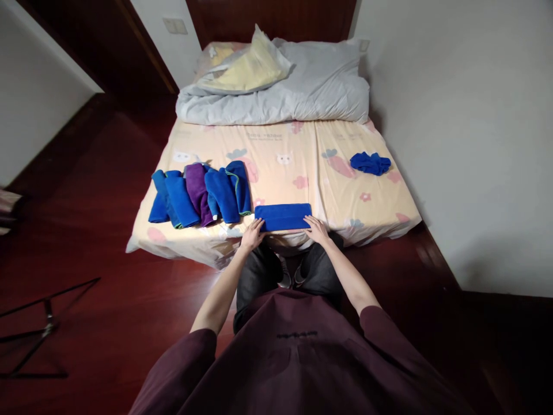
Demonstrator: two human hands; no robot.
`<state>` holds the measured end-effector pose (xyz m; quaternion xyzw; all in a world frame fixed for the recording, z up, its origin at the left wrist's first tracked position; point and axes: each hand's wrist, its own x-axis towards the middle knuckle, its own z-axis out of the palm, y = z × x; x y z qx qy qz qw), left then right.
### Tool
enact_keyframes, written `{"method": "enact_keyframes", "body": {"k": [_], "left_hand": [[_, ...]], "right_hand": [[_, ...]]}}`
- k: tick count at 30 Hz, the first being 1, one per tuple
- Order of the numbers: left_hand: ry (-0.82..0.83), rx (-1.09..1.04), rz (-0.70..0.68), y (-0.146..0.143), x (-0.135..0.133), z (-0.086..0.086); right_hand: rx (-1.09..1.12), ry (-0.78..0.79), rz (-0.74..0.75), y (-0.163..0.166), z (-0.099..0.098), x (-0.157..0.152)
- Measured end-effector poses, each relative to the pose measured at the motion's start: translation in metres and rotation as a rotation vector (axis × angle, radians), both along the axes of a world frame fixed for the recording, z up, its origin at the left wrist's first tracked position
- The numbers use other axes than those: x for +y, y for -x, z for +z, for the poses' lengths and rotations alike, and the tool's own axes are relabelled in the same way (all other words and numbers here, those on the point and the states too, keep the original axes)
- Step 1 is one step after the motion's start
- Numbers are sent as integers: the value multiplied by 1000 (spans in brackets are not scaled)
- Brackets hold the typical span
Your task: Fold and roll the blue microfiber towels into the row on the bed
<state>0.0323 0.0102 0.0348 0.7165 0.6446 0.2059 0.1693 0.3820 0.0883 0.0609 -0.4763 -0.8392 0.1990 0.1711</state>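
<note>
A blue towel, folded into a flat long strip, lies at the near edge of the bed. My left hand is at its left end, fingers over the top and thumb by the near edge. At the opposite end, my right hand holds the near right corner in the same way. The undersides of both hands are hidden. Left of the strip, several rolled or folded blue towels lie side by side, with a purple towel among them. A crumpled blue towel rests on the right side of the bed.
A patterned sheet covers the bed. A grey quilt and a yellow pillow are heaped at the far end. A wall runs along the right. Black stand legs are on the floor at left.
</note>
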Motion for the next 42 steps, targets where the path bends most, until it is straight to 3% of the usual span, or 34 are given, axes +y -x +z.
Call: {"method": "enact_keyframes", "body": {"k": [6,14,19,26,29,34,42], "left_hand": [[69,42,-9,3,6,0],[91,144,7,-11,6,28],[152,120,23,0,-1,40],[172,-410,268,14,-2,34],[156,-531,352,13,0,31],[153,-498,440,14,2,26],[224,-389,516,14,10,20]], "right_hand": [[-38,48,-19,3,-1,7],[-62,65,-79,10,9,11],[-71,114,-73,-2,13,10],[239,216,-205,-9,10,12],[337,225,-258,-2,7,14],[407,212,-352,4,-2,19],[250,203,-453,6,-19,27]]}}
